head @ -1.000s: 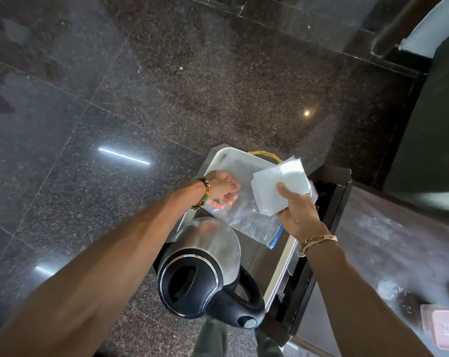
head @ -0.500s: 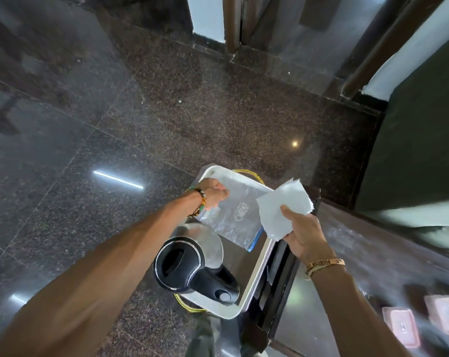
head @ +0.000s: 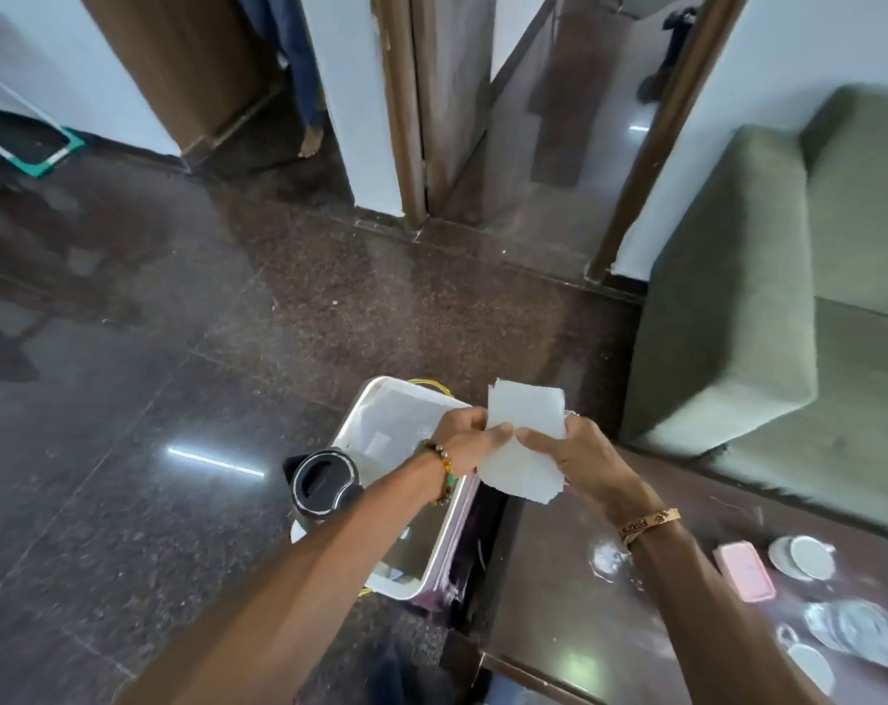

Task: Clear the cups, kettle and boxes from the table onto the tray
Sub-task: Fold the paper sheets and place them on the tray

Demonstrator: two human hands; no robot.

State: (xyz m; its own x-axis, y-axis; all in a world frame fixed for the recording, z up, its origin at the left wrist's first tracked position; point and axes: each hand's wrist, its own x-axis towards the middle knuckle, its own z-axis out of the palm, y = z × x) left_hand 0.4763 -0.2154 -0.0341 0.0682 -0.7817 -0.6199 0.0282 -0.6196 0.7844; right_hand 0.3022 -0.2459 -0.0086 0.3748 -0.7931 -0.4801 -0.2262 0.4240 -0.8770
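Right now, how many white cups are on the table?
2. One cup sits on a saucer just right of the pink box; a second cup stands nearer the person, at the lower right. More may be hidden beyond the picture's right edge.

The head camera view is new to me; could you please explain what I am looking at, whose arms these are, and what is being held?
There is no machine here. One wide camera is worn on a person's head and looks down, so the two arms are the wearer's own. The left hand and right hand both pinch a white sheet of paper, one grip on each side, beside a white tray. A kettle with a black lid stands on the tray. On the right, the dark table holds a pink box and white cups, not yet cleared.
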